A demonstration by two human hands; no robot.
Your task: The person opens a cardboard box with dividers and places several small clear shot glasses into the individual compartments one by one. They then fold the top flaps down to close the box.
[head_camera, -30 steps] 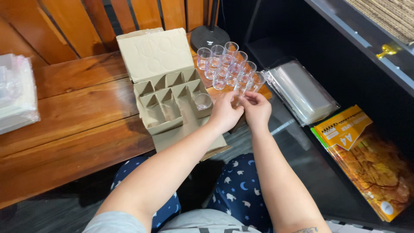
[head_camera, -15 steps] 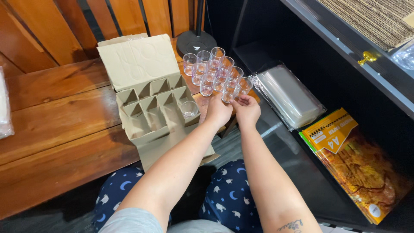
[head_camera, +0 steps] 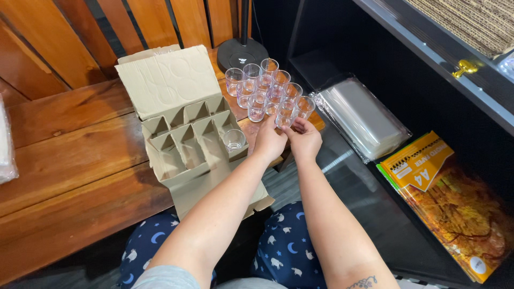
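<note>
Head view of a seated person at the corner of a wooden bench (head_camera: 69, 155). Both hands meet at the near end of a cluster of small clear glasses (head_camera: 265, 88), which stand upright in close rows, rims touching or nearly so, on the bench edge beside a round black stand base (head_camera: 242, 52). The left hand (head_camera: 269, 140) curls its fingers narrowly toward the nearest glass (head_camera: 283, 119); the right hand (head_camera: 305, 140) pinches the same glass from the other side, fingertips close together at its base. Whether either hand bears the glass's weight cannot be told, since it appears to sit level with its neighbours. An open cardboard box (head_camera: 184, 134) with a cell divider lies just left of the hands, flap (head_camera: 166, 80) folded back so the cells face up; a single glass (head_camera: 234, 140) stands upright in the cell closest to the hands, the others showing bare card. To the right, on a dark lower surface, lie a stack of clear plastic sleeves (head_camera: 361, 115) and a yellow paper packet (head_camera: 450, 203), both well apart from the hands.
</note>
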